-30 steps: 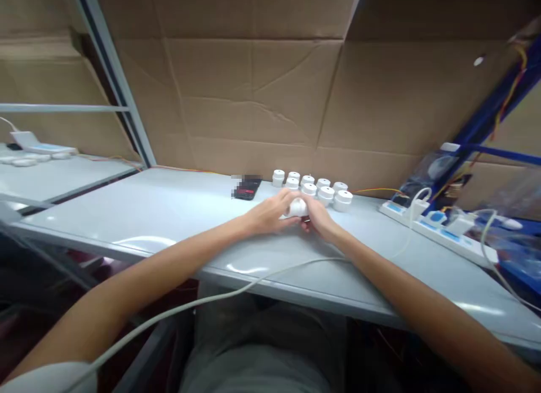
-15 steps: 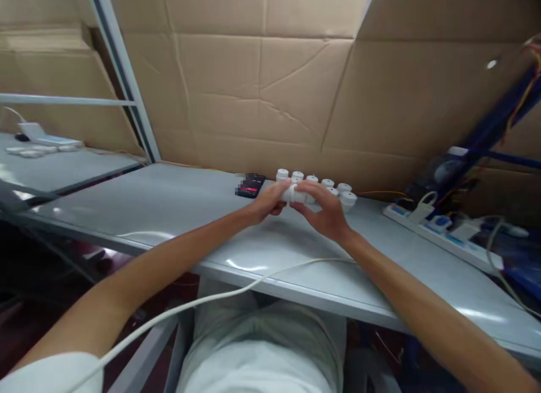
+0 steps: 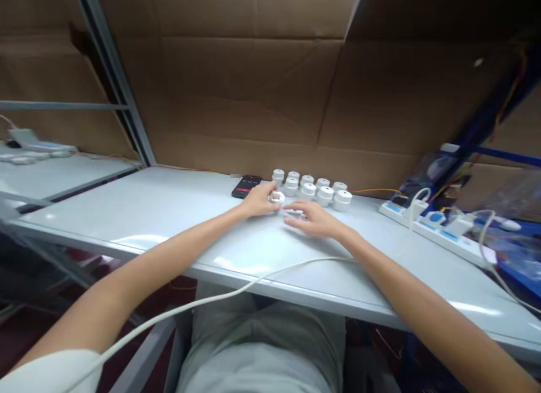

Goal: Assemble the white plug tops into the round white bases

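At my far left, a second desk [image 3: 12, 170] carries a white adapter [image 3: 23, 136] and a row of small, flat white pieces [image 3: 25, 157], too small for me to make out better. Next comes a slanting grey metal post [image 3: 116, 71], and from there a brown cardboard panel [image 3: 236, 88] runs behind my own grey-white desk [image 3: 169, 201]. A pale cable [image 3: 236, 291] crosses from my left sleeve [image 3: 59, 373], over the desk's front edge, towards my right forearm. Near the back lies a black smartphone [image 3: 246, 186] with a red patch on its screen. Just right of it, my left hand [image 3: 256, 201] has its fingers closed round the side of a white round piece [image 3: 278, 197], whose top faces up; I cannot tell whether its base touches the desk. My right hand [image 3: 316, 220] is just beside that piece, low over the desk, thumb and fingers parted towards it; I cannot tell whether a small white patch under them is an object. Behind my right hand stand nine upright white cylinders [image 3: 325, 196], five at the back and four in front. Further right, a white power strip [image 3: 439, 235] runs at a slant with plugs in it, and beyond it lies crumpled clear plastic [image 3: 515, 243] beside a blue frame [image 3: 502, 154].
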`<state>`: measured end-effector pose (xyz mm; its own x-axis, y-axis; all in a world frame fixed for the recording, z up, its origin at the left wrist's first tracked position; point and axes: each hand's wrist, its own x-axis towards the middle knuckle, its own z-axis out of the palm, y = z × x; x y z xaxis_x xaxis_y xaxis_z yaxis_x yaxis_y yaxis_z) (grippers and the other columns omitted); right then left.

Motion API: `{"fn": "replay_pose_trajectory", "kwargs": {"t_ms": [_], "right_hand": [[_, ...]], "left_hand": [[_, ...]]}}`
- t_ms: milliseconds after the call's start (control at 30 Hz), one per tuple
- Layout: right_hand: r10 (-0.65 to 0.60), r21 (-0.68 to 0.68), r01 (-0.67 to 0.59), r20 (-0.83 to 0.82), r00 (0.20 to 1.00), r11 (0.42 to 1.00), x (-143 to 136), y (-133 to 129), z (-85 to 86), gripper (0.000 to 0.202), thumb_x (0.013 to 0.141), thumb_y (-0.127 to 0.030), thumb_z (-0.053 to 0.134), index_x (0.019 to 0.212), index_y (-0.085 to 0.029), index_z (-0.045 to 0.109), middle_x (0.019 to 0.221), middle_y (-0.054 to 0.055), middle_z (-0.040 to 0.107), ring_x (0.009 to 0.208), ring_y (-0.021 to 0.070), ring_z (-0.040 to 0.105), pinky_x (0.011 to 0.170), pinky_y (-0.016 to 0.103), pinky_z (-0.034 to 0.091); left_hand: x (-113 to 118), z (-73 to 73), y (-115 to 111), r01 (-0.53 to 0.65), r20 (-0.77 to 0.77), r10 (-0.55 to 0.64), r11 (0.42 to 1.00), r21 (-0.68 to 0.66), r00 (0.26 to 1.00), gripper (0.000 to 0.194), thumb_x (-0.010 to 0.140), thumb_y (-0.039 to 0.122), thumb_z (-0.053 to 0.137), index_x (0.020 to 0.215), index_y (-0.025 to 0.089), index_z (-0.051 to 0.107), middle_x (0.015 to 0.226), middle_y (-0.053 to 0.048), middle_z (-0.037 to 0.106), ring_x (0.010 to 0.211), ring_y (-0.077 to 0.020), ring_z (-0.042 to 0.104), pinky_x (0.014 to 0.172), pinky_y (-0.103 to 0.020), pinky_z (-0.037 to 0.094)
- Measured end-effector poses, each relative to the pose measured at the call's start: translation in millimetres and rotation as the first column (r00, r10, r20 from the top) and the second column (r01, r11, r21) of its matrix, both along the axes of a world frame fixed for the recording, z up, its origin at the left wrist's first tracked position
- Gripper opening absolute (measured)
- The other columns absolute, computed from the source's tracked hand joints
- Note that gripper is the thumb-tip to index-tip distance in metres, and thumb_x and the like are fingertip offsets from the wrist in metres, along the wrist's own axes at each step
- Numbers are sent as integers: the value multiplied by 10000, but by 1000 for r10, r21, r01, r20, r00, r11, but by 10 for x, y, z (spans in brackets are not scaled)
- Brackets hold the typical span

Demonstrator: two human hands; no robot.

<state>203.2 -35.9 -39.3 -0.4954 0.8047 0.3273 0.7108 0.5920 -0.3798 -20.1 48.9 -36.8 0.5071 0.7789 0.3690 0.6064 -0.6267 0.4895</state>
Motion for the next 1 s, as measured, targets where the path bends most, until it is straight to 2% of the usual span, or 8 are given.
{"fn": "replay_pose_trajectory", "kwargs": {"t_ms": [100, 333, 433, 567, 767, 867, 933, 1000], "right_hand": [[-16, 29, 15, 36, 999, 999, -13, 6, -9, 423, 1013, -463, 640, 1302, -182, 768, 1347, 161, 767, 1233, 344, 714, 1107, 527, 537], [26, 44, -28, 48, 998, 999, -36, -15, -7, 378, 1024, -437, 635, 1265, -175, 764, 1305, 171, 758, 1189, 331, 713, 1079, 509, 547], [41, 61, -44, 48, 998, 997, -47, -33, -3, 379, 1031, -430, 628, 1285, -178, 752, 1316, 171, 745, 1208, 331, 702, 1093, 500, 535], [47, 115, -50, 32, 998, 992, -46, -11, -20, 345, 1033, -416, 620, 1251, -184, 754, 1273, 164, 756, 1196, 333, 701, 1084, 506, 532], [-162, 249, 243, -307, 938, 938, -53, 57, 33, 326, 972, -445, 666, 1177, -200, 728, 1211, 158, 766, 1140, 342, 707, 1015, 505, 551], [-224, 62, 278, -441, 869, 959, -136, 15, 83, 444, 947, -556, 671, 1230, -215, 691, 1203, 137, 759, 977, 296, 724, 860, 439, 576], [-223, -56, 225, -489, 843, 973, -215, -33, 108, 426, 947, -607, 629, 1087, -213, 711, 1080, 105, 767, 875, 262, 706, 790, 396, 558], [-227, -161, 163, -573, 787, 973, -289, -76, 135, 431, 949, -624, 582, 853, -213, 672, 862, 62, 728, 792, 232, 669, 719, 351, 531]], "left_hand": [[33, 119, 199, -193, -305, 230, 970, 147, 924, 418, 831, 398, 723, 1198, 209, 654, 1202, -114, 760, 1171, -336, 683, 1044, -435, 501], [158, 352, 835, -325, -419, 352, 936, 135, 837, 660, 780, 321, 788, 1379, 109, 612, 1532, -262, 571, 1492, -441, 442, 1232, -589, 345], [255, 380, 983, -263, -431, 313, 949, 171, 846, 763, 796, 367, 798, 1478, 133, 547, 1613, -243, 490, 1528, -433, 388, 1261, -619, 293], [384, 404, 1015, -148, -435, 229, 966, 212, 871, 590, 879, 456, 729, 1364, 133, 632, 1553, -226, 555, 1493, -427, 419, 1244, -626, 309], [197, 482, 542, -112, -357, 193, 965, 236, 914, 520, 745, 397, 809, 1193, 193, 642, 1242, -144, 719, 1295, -398, 588, 1087, -511, 458], [73, 439, 26, 94, -246, -48, 980, 177, 968, 475, 817, 413, 749, 1216, 199, 608, 1122, -91, 743, 1028, -288, 704, 911, -385, 536], [61, 350, -305, 295, -221, -243, 924, 244, 945, 401, 867, 380, 717, 1210, 197, 617, 1191, -99, 746, 1074, -274, 713, 927, -373, 550], [89, 237, -532, 286, -170, -237, 871, 400, 957, 427, 957, 383, 662, 1329, 191, 580, 1339, -140, 716, 1224, -291, 686, 1024, -409, 540]]}}
